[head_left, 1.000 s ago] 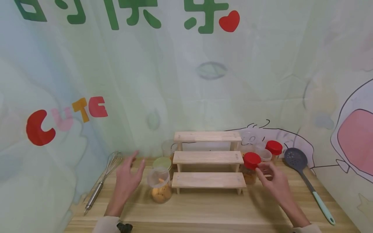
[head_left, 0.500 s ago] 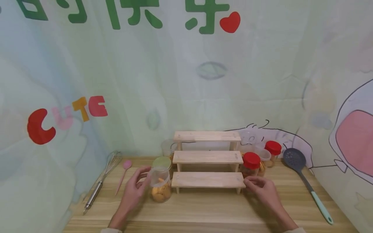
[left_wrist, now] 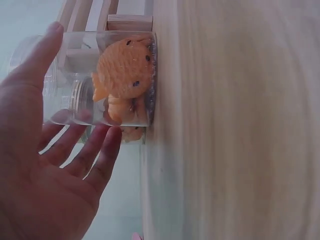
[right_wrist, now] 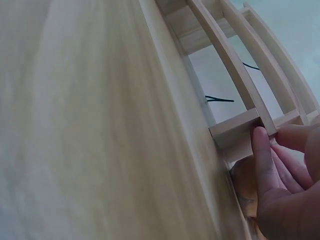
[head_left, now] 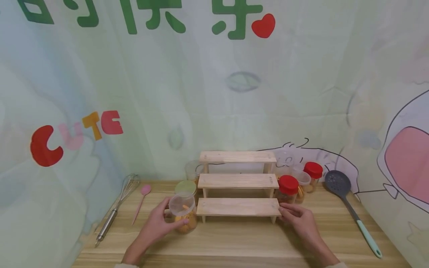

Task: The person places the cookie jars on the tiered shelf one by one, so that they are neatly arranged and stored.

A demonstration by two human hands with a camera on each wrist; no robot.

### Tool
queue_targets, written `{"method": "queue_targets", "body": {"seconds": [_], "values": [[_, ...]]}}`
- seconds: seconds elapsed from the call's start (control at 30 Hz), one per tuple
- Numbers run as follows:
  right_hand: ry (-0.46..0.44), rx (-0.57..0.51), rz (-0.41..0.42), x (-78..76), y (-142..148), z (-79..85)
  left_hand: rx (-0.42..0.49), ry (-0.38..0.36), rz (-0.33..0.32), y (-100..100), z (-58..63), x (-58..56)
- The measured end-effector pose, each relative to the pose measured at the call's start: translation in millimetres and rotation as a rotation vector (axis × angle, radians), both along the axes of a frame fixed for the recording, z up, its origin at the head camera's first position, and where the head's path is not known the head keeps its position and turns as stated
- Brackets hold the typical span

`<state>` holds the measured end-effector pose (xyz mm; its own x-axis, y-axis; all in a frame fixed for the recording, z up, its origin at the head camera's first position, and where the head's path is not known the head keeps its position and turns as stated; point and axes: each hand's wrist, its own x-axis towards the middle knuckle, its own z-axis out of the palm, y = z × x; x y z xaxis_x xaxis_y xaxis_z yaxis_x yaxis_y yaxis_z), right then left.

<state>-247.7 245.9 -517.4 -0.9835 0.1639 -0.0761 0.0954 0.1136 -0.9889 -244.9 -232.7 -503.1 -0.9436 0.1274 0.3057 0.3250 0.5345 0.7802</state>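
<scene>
My left hand is wrapped around a clear plastic jar of orange fish-shaped pieces. The thumb lies on the near side, the fingers on the far side. In the left wrist view the jar stands on the table between thumb and fingers. A three-step wooden display stand is in the middle. My right hand pinches the right end of its lowest step. In the right wrist view, thumb and forefinger meet at the end of the stand.
Behind the held jar stands a green-lidded jar. Right of the stand are a red-lidded jar, an open-topped jar and another red-lidded jar. A whisk and pink spoon lie left, a slotted skimmer right.
My right hand has come down from the red-lidded jar to the stand's lowest step. My left hand has moved right and closed around the jar, uncovering the pink spoon.
</scene>
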Motion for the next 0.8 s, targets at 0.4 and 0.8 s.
{"method": "queue_targets", "body": {"seconds": [0.4, 0.8], "values": [[0.007, -0.006, 0.014, -0.2, -6.3, -3.8, -0.029, 0.022, 0.016, -3.8, 14.6, 7.2], [-0.008, 0.053, 0.005, 1.6, -3.2, -2.2, -0.027, 0.198, 0.019, 22.0, 64.9, -1.2]]}}
